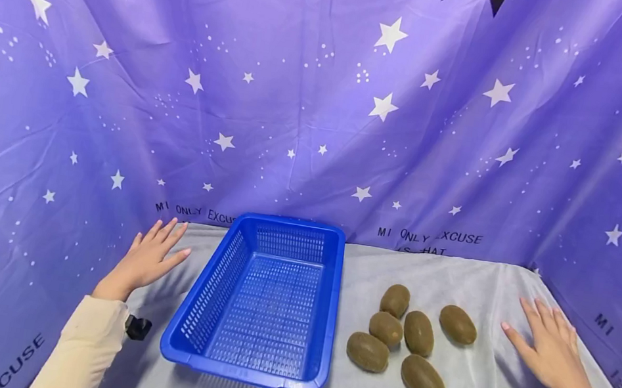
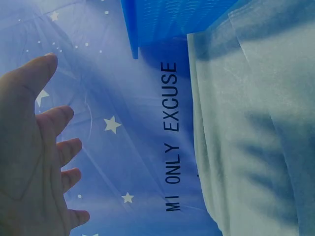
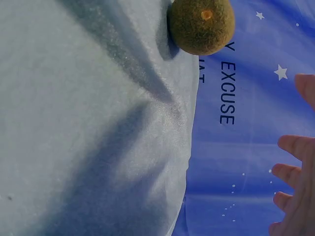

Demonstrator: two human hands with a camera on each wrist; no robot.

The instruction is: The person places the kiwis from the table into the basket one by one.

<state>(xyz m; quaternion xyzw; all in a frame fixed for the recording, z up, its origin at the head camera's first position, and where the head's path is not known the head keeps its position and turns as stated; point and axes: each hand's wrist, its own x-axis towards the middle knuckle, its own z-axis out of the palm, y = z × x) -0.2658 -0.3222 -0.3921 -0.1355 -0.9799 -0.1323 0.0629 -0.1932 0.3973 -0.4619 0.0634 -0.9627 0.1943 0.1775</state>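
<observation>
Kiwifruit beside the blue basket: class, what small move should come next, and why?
Probably the right hand should reach left toward the nearest kiwifruit: the hand is empty, that fruit lies apart from the other five, and the blue basket holds none.

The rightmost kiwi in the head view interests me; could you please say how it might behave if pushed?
The kiwi may roll, though unevenly, given its rounded oblong shape. Its matte brown skin suggests it probably isn't slippery.
</observation>
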